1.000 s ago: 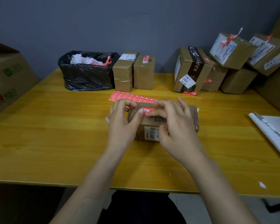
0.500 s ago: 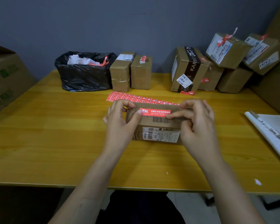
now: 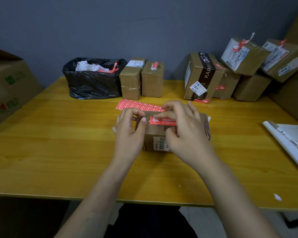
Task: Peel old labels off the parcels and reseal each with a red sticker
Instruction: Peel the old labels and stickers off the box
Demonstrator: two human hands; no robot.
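Note:
A small brown parcel (image 3: 155, 134) lies in the middle of the yellow table (image 3: 58, 143), with a white barcode label (image 3: 160, 143) on its near side. A red sticker (image 3: 162, 121) lies along its top. My left hand (image 3: 129, 133) grips the parcel's left end, thumb beside the sticker's left end. My right hand (image 3: 184, 129) rests over the parcel's right part, its fingers pressed flat on the sticker. Behind the parcel lies a sheet of red stickers (image 3: 138, 105).
A black bag (image 3: 93, 83) with torn labels stands at the back left, two upright parcels (image 3: 141, 79) beside it. Several parcels (image 3: 230, 73) are stacked at the back right. A large carton (image 3: 9, 86) stands at the left, a notepad (image 3: 292, 143) at the right edge.
My right hand has slid back left along the red sticker, covering its right part again. My left hand has stayed on the parcel's left end.

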